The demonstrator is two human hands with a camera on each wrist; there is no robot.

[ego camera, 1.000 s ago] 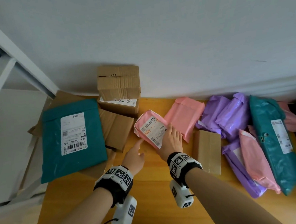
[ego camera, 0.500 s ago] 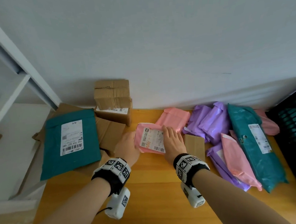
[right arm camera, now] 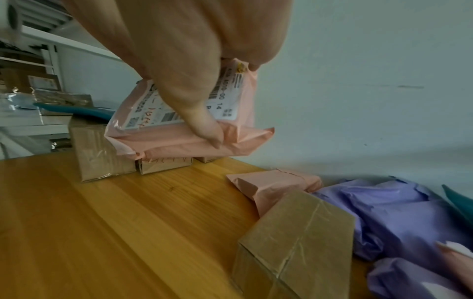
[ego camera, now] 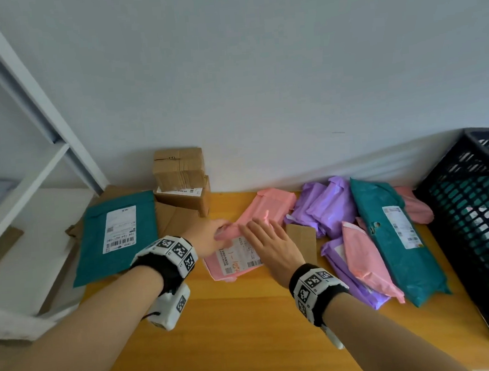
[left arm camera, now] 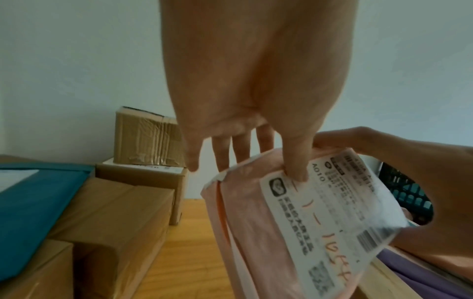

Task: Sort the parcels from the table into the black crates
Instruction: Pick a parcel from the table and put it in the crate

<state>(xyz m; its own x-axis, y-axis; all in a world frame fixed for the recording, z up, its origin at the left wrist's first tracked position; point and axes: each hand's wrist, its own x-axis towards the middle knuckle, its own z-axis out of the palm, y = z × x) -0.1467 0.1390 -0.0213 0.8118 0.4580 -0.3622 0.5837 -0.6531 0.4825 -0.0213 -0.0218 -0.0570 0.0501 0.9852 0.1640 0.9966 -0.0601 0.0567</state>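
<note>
Head view shows you early in the sort: most parcels are on the tabletop (ego camera: 248,338), and only some teal and pale shapes show through the mesh of the black crate (ego camera: 471,213) at the tabletop's right end, so a few may already be in; you cannot tell how many. Nearest the crate lie a long teal bag (ego camera: 397,241), pink bags and purple bags (ego camera: 325,205). Farther from the crate, toward the wall, sit stacked cardboard boxes (ego camera: 178,172), with a flat teal mailer (ego camera: 116,237) farthest from the crate of all. A small brown box (ego camera: 302,239) lies between the purple bags and the parcel you are handling.

That parcel is the labelled pink bag (ego camera: 234,258), well apart from the crate and, judging from the wrist views, lifted clear of the tabletop.

Your left hand (ego camera: 209,240) pinches its far edge: in the left wrist view the thumb (left arm camera: 294,161) presses onto the label side while the other fingers go behind the bag, only loosely bent. Your right hand (ego camera: 271,250) lies over the label with fingers nearly straight, and in the right wrist view its thumb (right arm camera: 202,121) curls round the bag's near edge, so both hands have hold of it.

Left to do, as I judge it: carry this bag to the crate, then everything else on the tabletop.
</note>
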